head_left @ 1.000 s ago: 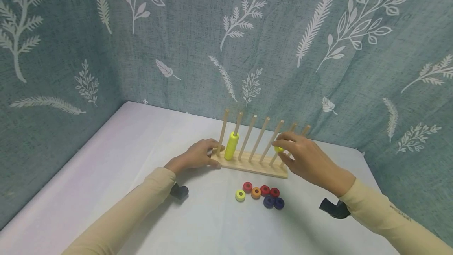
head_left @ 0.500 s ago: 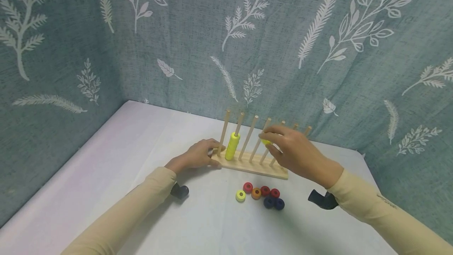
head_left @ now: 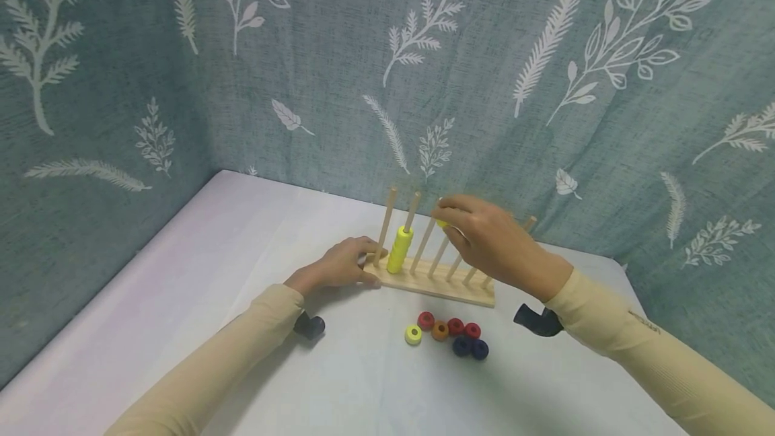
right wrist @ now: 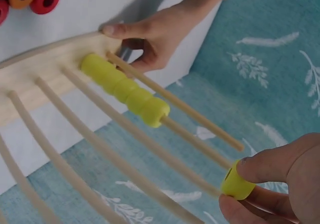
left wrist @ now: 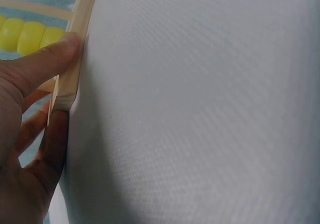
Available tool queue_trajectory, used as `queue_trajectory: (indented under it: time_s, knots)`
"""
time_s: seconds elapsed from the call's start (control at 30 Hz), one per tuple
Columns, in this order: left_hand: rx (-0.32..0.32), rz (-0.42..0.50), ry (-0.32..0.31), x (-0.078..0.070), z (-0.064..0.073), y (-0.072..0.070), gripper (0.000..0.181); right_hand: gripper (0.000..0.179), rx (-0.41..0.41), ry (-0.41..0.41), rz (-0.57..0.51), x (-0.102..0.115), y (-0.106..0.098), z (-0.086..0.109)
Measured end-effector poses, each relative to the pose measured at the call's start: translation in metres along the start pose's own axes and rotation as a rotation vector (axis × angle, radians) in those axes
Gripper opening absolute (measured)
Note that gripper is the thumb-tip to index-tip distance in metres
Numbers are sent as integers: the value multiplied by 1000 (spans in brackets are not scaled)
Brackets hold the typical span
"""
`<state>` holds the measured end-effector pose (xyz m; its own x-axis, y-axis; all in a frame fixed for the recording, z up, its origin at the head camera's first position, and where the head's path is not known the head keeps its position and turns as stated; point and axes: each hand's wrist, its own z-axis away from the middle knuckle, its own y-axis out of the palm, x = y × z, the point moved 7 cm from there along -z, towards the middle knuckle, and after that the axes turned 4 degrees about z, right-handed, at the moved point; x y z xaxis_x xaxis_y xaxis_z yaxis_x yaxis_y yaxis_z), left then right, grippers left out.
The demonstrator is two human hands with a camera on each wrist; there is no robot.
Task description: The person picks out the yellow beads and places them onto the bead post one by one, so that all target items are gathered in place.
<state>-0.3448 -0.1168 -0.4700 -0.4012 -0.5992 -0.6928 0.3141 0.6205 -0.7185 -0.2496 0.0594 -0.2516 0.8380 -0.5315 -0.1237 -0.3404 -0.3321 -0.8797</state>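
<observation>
A wooden peg rack [head_left: 448, 292] with several upright pegs stands on the white table. Yellow beads are stacked [head_left: 399, 251] on its second peg from the left, whose upper part is bare. My left hand [head_left: 340, 264] grips the rack's left end; in the left wrist view the thumb lies on the base and the fingers curl around its end. My right hand [head_left: 493, 237] pinches a single yellow bead [right wrist: 237, 183] between thumb and fingers. That bead is up near the tops of the second and third pegs, its hole facing them in the right wrist view.
In front of the rack lie loose beads: a yellow one [head_left: 414, 335], an orange one [head_left: 440, 330], red ones [head_left: 456, 327] and two dark blue ones [head_left: 462, 346]. A patterned blue-green curtain [head_left: 339, 86] hangs behind the table. Dark curved pieces [head_left: 537, 320] stick out at both wrists.
My right hand has moved left and upward along the pegs with the yellow bead, from the right-hand pegs to near the third peg's top. My left hand stays on the rack's end.
</observation>
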Motion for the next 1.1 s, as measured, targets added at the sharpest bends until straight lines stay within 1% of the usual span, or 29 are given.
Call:
queue_trajectory:
  time_s: [0.27, 0.5, 0.7, 0.93, 1.1]
  knots:
    - [-8, -6, 22, -3, -1, 0, 61, 29, -23, -10, -2, -5, -4, -16]
    - [-3, 3, 19, -1, -1, 0, 60, 30, -36, -19, -3, -6, -1, -26]
    - [-2, 2, 17, 0, -1, 0, 61, 26, -39, -37, 10, -4, 3, -34]
    - [-4, 12, 23, 2, 0, 1, 62, 25, -15, -32, -9, -7, 12, -41]
    - [-4, 14, 22, 4, 1, 1, 62, 24, -17, -33, -23, -10, 17, -45]
